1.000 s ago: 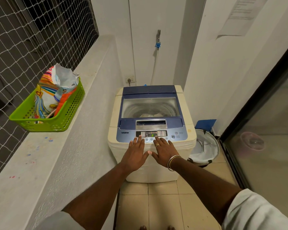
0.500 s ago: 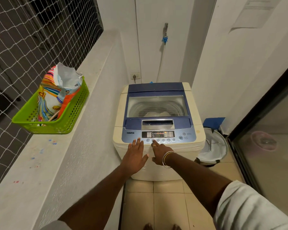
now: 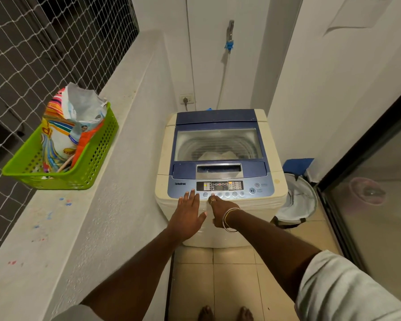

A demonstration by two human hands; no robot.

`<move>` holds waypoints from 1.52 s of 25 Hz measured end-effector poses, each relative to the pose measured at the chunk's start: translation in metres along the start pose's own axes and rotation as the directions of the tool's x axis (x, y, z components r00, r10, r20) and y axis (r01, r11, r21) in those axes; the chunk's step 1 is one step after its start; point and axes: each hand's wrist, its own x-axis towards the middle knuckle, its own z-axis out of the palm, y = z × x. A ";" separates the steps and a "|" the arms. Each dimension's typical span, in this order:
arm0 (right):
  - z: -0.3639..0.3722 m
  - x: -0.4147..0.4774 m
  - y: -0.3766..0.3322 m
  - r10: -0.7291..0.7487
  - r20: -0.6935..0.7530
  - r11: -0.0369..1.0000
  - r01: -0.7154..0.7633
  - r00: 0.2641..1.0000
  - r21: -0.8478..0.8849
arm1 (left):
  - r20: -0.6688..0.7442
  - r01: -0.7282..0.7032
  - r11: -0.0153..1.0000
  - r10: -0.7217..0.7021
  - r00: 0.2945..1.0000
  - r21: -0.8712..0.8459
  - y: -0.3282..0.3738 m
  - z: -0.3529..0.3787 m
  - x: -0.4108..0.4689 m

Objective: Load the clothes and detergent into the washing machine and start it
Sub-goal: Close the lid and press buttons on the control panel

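A cream top-loading washing machine [image 3: 164, 158] stands in the corner with its blue glass lid [image 3: 218, 144] closed. Pale clothes [image 3: 218, 155] show through the glass. Its control panel [image 3: 220, 186] is lit. My left hand [image 3: 188, 216] rests flat with fingers spread on the machine's front edge, holding nothing. My right hand [image 3: 219, 210] has one finger stretched onto a button in the row under the display, the other fingers curled. A torn, colourful detergent bag [image 3: 70, 126] stands in a green basket [image 3: 95, 158] on the ledge at left.
A concrete ledge [image 3: 102, 205] with netting above it runs along the left. A white laundry hamper [image 3: 296, 200] sits on the floor right of the machine. A glass sliding door [image 3: 375, 216] borders the right. A tap and hose [image 3: 228, 42] hang on the back wall.
My right hand went from lying flat on the machine's front edge to pointing one finger at the button row. The display now shows more lit marks. My view has shifted closer.
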 end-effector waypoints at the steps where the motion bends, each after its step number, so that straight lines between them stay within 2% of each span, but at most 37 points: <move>1: -0.004 0.001 0.001 -0.004 -0.002 1.000 0.004 1.000 -0.003 | 0.002 -0.003 1.000 0.003 1.000 -0.001 0.001 0.000 0.000; 7: 0.001 -0.021 0.001 -0.004 -0.170 1.000 0.006 0.985 0.013 | -0.003 -0.033 0.999 0.033 0.999 0.022 0.008 -0.003 -0.007; 12: 0.023 -0.040 0.024 0.005 -0.330 0.997 -0.031 0.944 -0.076 | -0.027 -0.061 0.997 0.062 0.998 0.041 0.017 -0.008 -0.013; 24: 0.007 -0.077 0.041 0.061 -0.393 0.998 -0.055 0.918 0.027 | -0.071 -0.121 0.989 0.127 0.989 0.088 0.043 -0.029 -0.031; 38: -0.001 -0.086 0.035 0.019 -0.387 0.999 -0.029 0.922 -0.021 | -0.103 -0.110 0.993 0.113 0.988 0.040 0.051 -0.038 -0.046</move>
